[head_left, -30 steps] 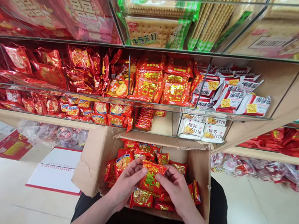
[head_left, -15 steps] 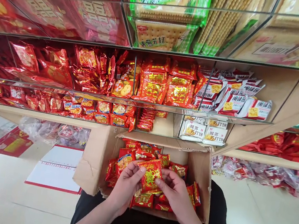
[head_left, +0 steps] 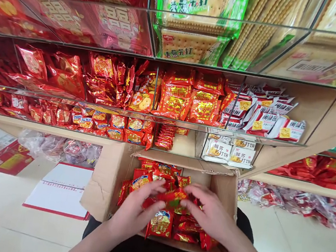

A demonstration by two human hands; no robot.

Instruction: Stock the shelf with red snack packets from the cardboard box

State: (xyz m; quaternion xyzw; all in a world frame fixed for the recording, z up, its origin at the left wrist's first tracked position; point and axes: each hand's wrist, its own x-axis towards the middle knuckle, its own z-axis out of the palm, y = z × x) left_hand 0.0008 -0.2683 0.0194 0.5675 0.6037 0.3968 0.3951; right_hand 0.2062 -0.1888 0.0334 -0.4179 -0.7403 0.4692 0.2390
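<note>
A small red-and-gold snack packet (head_left: 173, 197), blurred, is tilted nearly edge-on over the cardboard box (head_left: 100, 181). Its right end sits between the thumb and fingers of my right hand (head_left: 210, 211). On the other side my left hand (head_left: 137, 207) has its thumb and fingers apart, close to the packet's left end; any touch there is unclear. Several similar red packets lie loose below both hands, among them one with its round printed label up (head_left: 161, 222) near the box's front wall.
The box rests on my lap, its flap folded out left. Ahead, clear-fronted shelves hold red packets (head_left: 175, 97), white packets (head_left: 263, 119) and green-wrapped crackers (head_left: 199, 0). White sheets (head_left: 60, 188) lie on the floor at left. Plastic bags (head_left: 57, 148) sit under the shelf.
The packet has turned from face-up to nearly edge-on. My left hand's fingers have spread from their grip on it. The view has shifted slightly.
</note>
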